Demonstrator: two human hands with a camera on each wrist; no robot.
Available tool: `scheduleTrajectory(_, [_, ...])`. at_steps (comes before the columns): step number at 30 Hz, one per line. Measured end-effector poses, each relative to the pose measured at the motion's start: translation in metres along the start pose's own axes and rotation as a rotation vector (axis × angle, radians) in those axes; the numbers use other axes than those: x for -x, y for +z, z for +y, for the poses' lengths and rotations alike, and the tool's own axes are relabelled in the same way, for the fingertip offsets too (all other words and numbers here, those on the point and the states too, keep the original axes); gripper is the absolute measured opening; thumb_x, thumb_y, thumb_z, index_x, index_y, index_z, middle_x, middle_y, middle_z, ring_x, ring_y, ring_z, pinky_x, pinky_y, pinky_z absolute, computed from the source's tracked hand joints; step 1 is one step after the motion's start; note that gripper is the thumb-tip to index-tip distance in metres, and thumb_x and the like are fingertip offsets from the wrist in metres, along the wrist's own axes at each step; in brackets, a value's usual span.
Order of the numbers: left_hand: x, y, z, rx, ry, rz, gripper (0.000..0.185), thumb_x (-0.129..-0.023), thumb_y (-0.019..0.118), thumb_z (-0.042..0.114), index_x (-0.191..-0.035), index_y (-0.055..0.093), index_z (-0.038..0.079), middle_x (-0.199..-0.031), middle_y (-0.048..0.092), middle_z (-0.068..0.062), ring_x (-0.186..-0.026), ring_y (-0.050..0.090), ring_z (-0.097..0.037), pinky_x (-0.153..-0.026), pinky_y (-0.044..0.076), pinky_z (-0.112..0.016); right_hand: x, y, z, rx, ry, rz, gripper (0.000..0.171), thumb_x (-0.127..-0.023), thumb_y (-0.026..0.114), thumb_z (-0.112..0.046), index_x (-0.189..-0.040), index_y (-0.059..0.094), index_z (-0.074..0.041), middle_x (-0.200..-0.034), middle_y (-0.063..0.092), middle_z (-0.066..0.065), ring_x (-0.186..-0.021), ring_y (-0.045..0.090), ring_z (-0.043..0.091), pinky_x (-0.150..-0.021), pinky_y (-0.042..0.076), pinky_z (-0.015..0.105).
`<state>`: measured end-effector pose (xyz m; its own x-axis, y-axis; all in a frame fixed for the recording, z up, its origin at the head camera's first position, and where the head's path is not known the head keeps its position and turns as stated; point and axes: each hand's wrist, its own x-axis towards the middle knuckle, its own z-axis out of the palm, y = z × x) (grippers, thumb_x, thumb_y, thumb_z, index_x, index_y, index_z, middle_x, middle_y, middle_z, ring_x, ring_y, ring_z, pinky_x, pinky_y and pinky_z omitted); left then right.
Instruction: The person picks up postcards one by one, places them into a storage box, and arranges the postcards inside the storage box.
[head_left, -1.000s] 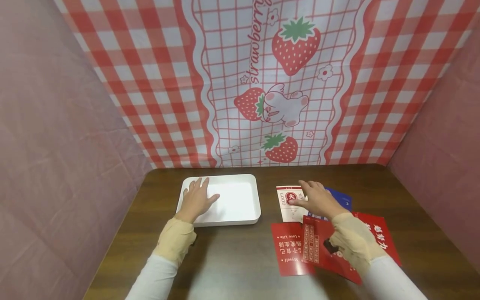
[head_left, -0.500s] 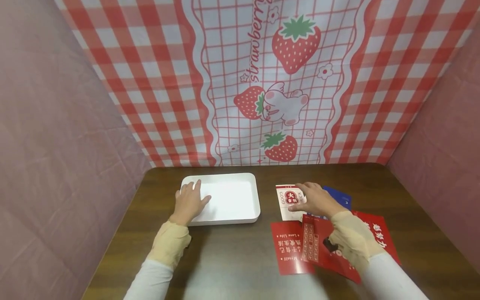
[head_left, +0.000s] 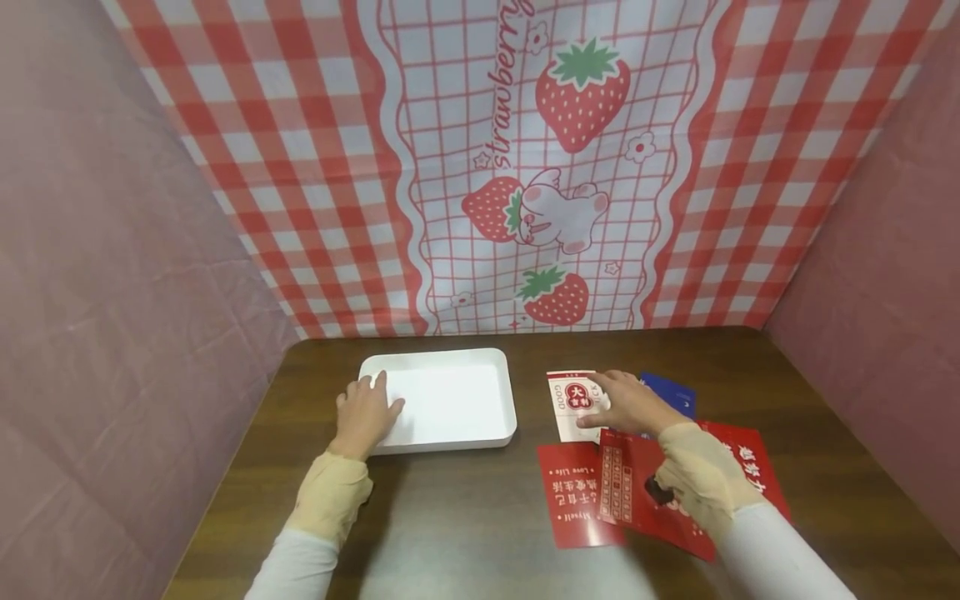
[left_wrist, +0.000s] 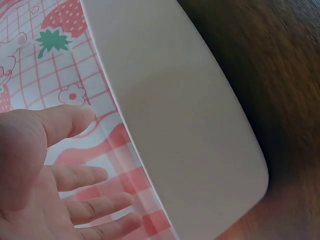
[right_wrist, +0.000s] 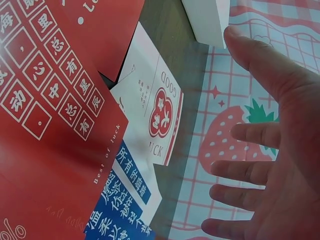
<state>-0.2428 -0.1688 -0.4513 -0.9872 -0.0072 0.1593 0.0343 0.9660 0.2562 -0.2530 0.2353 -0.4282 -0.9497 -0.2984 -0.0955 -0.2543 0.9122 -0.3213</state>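
Observation:
Over the left end of a white tray, my left hand hovers with fingers spread and nothing in its grasp. The left wrist view shows the tray's outer side beyond the loose fingers. My right hand is held above several overlapping cards, its fingers extended and holding nothing. Below it lie a white card marked "GOOD LUCK" and a blue card with white print, both partly hidden. Nearer me are a red card, another red card with a boxed character grid, and a third red card.
Everything stands on a dark brown wooden table. A red-and-white checked strawberry cloth hangs along its back edge. Pink cloth closes the left side, with more pink cloth on the right.
My left hand has drawn left and a little toward me, to the tray's left end. The right hand has shifted only slightly. Cards and tray lie as before.

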Motion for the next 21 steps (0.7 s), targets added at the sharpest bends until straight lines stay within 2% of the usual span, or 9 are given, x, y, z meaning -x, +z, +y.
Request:
scheduleTrajectory(4, [0.003,0.000,-0.006,-0.001,-0.012,0.008,0.058,-0.090,0.063,0.033,-0.133,0.051,-0.003,-0.123,0.058,-0.030,-0.113,0.054,-0.048,-0.089,0.045,-0.060,-0.001,0.002,0.001,0.015,-0.014,-0.001,0.093,-0.076,0.075,-0.054,-0.144,0.042,0.001,-0.142,0.043,0.033,-0.133,0.037,0.053,-0.101,0.040,0.067])
scheduleTrajectory(9, [0.006,0.002,-0.015,0.018,-0.056,-0.055,0.057,-0.092,0.060,0.033,-0.134,0.050,-0.003,-0.125,0.057,-0.031,-0.115,0.052,-0.049,-0.090,0.045,-0.061,-0.004,0.004,0.000,0.029,-0.021,-0.006,0.093,-0.076,0.075,-0.054,-0.143,0.042,0.002,-0.141,0.044,0.033,-0.133,0.038,0.053,-0.101,0.040,0.066])
scheduleTrajectory(11, [0.006,0.003,-0.019,0.014,-0.063,-0.051,0.055,-0.092,0.061,0.033,-0.131,0.052,-0.004,-0.121,0.059,-0.030,-0.112,0.054,-0.049,-0.088,0.046,-0.060,-0.004,0.004,0.000,0.027,-0.017,-0.007,0.093,-0.076,0.075,-0.053,-0.143,0.042,0.001,-0.142,0.044,0.033,-0.133,0.038,0.053,-0.101,0.041,0.066])
scheduleTrajectory(17, [0.005,0.003,-0.028,-0.012,-0.069,0.100,0.034,-0.089,0.065,0.024,-0.103,0.064,-0.007,-0.095,0.067,-0.028,-0.090,0.063,-0.047,-0.072,0.051,-0.058,-0.007,0.006,-0.001,0.016,0.000,-0.010,0.091,-0.077,0.076,-0.050,-0.144,0.041,0.001,-0.143,0.043,0.033,-0.134,0.037,0.053,-0.101,0.040,0.066])
scheduleTrajectory(21, [0.005,0.001,-0.032,-0.008,-0.087,0.118,0.031,-0.089,0.064,0.021,-0.099,0.065,-0.008,-0.091,0.067,-0.028,-0.086,0.064,-0.048,-0.069,0.052,-0.059,-0.007,0.006,-0.001,-0.001,0.008,-0.014,0.092,-0.077,0.076,-0.050,-0.145,0.040,0.001,-0.144,0.042,0.033,-0.134,0.036,0.053,-0.102,0.039,0.067])
